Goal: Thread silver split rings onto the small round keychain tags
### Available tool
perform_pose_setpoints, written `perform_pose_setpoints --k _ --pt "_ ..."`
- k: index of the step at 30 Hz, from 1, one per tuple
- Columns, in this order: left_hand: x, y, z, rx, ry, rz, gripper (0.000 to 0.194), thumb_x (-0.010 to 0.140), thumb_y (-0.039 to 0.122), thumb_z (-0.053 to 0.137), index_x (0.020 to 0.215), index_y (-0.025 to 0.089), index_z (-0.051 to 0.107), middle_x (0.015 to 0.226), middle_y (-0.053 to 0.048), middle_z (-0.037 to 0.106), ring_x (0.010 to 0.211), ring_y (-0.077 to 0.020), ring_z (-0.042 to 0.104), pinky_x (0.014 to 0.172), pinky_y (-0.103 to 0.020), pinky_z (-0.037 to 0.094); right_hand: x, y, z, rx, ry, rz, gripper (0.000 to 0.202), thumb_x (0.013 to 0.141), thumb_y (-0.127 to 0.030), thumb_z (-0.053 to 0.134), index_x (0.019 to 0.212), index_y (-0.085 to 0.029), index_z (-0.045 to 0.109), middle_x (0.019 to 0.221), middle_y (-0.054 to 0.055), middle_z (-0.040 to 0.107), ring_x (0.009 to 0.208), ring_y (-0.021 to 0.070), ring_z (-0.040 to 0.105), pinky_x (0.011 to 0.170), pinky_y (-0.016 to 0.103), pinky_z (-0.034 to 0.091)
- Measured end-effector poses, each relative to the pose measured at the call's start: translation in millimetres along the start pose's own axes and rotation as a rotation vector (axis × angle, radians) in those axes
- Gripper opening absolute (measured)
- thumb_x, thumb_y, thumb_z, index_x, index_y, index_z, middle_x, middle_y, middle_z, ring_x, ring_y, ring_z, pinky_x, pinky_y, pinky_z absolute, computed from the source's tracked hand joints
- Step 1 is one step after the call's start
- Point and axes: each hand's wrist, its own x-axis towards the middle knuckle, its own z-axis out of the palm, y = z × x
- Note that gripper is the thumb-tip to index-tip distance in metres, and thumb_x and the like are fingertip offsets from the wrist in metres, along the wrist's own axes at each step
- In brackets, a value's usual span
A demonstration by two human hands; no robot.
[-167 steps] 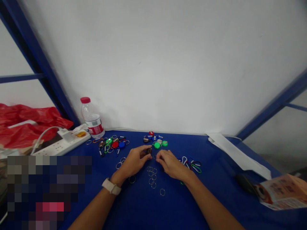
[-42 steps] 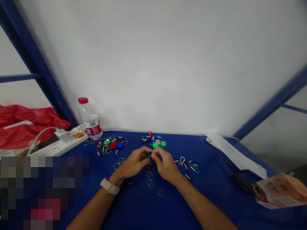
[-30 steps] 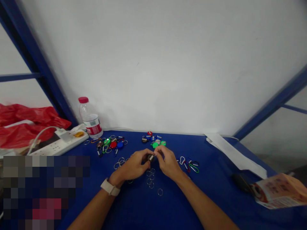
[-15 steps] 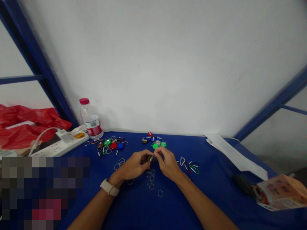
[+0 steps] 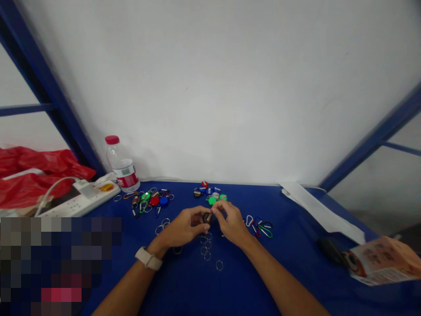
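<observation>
Between the thumb and fingers of my left hand (image 5: 184, 226) is a small round black badge reel (image 5: 207, 217) with a pale strip across it. My right hand (image 5: 233, 223) is closed in a pinch at the reel's upper right edge; what its fingertips hold is too small to make out. Below the hands lie several loose split rings (image 5: 204, 250), and more rings (image 5: 159, 230) lie beside my left wrist. Just beyond the hands sits a group of green, blue, red and black reels (image 5: 212, 200). Coloured carabiners (image 5: 265, 231) lie right of my right hand.
Reels with rings and carabiners form a pile (image 5: 154, 201) at the back left. Behind it stand a water bottle (image 5: 124, 171) and a power strip (image 5: 75, 205). White paper (image 5: 320, 213) and an orange-pink carton (image 5: 383, 260) lie on the right of the blue table (image 5: 246, 289).
The view has shifted slightly. The black reel shows more plainly between my left fingers, with the left thumb a little lower. My right hand keeps its pinch beside it.
</observation>
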Motion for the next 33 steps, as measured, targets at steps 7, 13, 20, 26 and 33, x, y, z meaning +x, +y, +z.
perform_pose_setpoints --k 7,13,20,26,33 --pt "2 4 -1.2 -0.055 0.046 -0.025 0.048 0.078 0.033 0.078 0.119 0.013 0.062 0.101 -0.007 0.064 0.089 -0.0158 0.062 0.086 -0.033 0.049 -1 -8 -6 0.073 0.016 -0.003 0.029 0.099 -0.038 0.048 0.083 -0.016 0.055 0.072 0.002 0.054 0.068 0.0126 0.048 0.066 0.027 0.036" --pt "2 7 -1.3 -0.057 0.08 -0.003 0.051 0.079 0.038 0.078 0.12 0.013 0.063 0.098 -0.009 0.067 0.089 -0.0174 0.062 0.086 -0.034 0.048 -6 -18 -7 0.062 -0.11 -0.087 0.027 0.096 -0.035 0.053 0.077 -0.016 0.054 0.075 0.002 0.057 0.072 0.0117 0.049 0.069 0.026 0.036" --pt "3 3 -3.5 -0.066 0.123 0.025 0.056 0.077 0.04 0.079 0.124 0.015 0.062 0.104 -0.01 0.067 0.094 -0.0195 0.063 0.088 -0.035 0.049 -3 -16 -6 0.059 -0.127 -0.075 0.027 0.095 -0.034 0.055 0.076 -0.015 0.053 0.072 0.001 0.056 0.068 0.0108 0.048 0.067 0.026 0.036" --pt "4 2 -3.0 -0.058 0.136 0.018 0.059 0.076 0.04 0.08 0.126 0.015 0.062 0.105 -0.01 0.067 0.093 -0.0191 0.062 0.087 -0.035 0.049 -2 -14 -7 0.047 -0.098 -0.088 0.027 0.095 -0.033 0.053 0.075 -0.015 0.051 0.072 0.001 0.055 0.067 0.0106 0.047 0.067 0.026 0.036" --pt "3 2 -2.0 -0.043 0.137 0.037 0.056 0.076 0.043 0.079 0.122 0.014 0.064 0.099 -0.01 0.067 0.09 -0.0193 0.062 0.085 -0.034 0.049 -4 -17 -5 0.052 -0.142 -0.098 0.028 0.095 -0.036 0.056 0.076 -0.016 0.053 0.073 0.001 0.056 0.069 0.011 0.048 0.069 0.026 0.035"
